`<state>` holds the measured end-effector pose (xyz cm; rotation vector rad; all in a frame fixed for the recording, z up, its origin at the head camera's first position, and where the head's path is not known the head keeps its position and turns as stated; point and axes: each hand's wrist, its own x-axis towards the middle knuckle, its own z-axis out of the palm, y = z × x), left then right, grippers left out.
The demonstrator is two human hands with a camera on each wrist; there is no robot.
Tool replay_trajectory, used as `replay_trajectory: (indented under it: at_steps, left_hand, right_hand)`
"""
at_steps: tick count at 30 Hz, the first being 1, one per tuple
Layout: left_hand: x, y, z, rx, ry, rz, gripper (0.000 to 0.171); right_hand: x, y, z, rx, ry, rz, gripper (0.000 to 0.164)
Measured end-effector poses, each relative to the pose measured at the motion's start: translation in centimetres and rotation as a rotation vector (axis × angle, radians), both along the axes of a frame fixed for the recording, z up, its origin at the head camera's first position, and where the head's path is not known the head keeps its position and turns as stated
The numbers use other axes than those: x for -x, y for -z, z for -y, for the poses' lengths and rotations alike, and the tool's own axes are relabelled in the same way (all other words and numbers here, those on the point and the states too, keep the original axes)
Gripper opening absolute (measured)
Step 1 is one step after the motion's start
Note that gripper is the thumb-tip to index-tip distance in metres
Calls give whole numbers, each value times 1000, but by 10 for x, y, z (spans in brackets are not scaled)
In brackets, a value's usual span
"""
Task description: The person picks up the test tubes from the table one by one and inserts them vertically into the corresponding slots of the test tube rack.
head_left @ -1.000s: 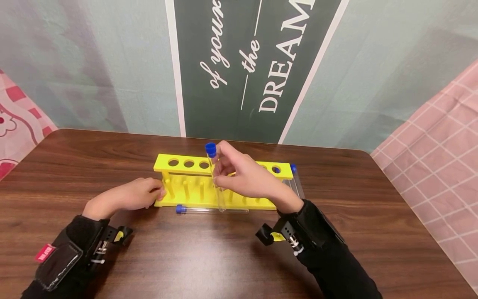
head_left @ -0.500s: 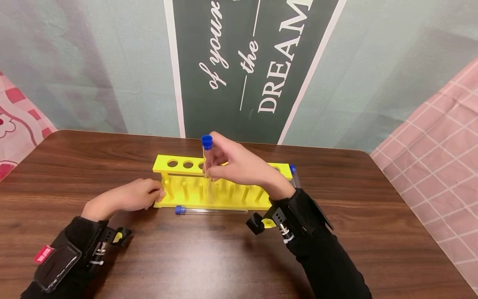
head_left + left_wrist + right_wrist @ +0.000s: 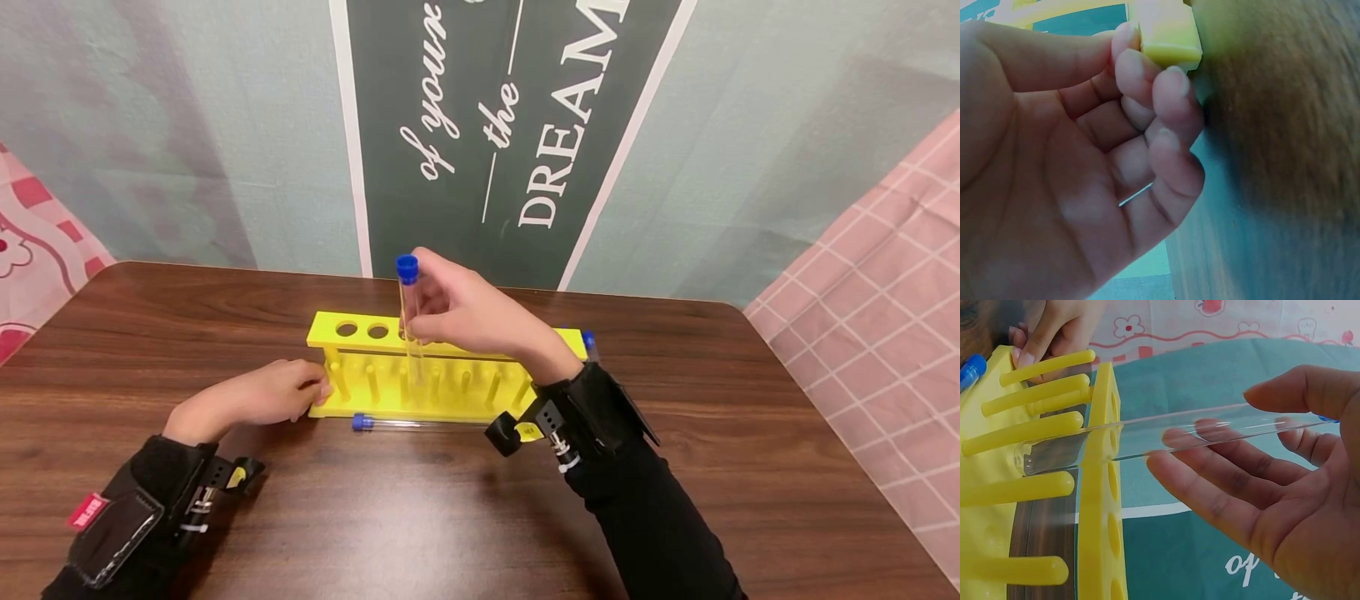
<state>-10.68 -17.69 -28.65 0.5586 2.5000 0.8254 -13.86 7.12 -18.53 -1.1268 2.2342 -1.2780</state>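
The test tube (image 3: pixel 1138 436) slanted at the rack (image 3: pixel 362 330), hole entry unclear. Fingers of the right hand (image 3: pixel 468 312) pinched it high, seemingly freeing its lower end; those of the left hand (image 3: pixel 273 390) gripped the rack's end, presumably steadying it.

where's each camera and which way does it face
Head: on the head, facing forward and down at the yellow rack; left hand, right hand, sleeves show.
Left wrist: worn there, facing the rack's end; left hand shows.
Right wrist: worn there, facing the held tube; both hands show.
Head and right wrist share rack, tube, both hands.
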Motion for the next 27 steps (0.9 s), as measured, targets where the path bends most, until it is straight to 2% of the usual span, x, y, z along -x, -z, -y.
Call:
replay_trajectory:
  at_steps: [10,18,27]
  left_hand:
    - [-1,-1,0,-5,-2,4,19]
    - [1,2,0,2,6,-7,20]
    - [0,1,0,4,4,-2,21]
  right_hand:
    - [4,-7,11,-19,12,-19,21]
    - [5,-11,21,-32,3,4,22]
    - [8,-17,33,39,-34,-7,21]
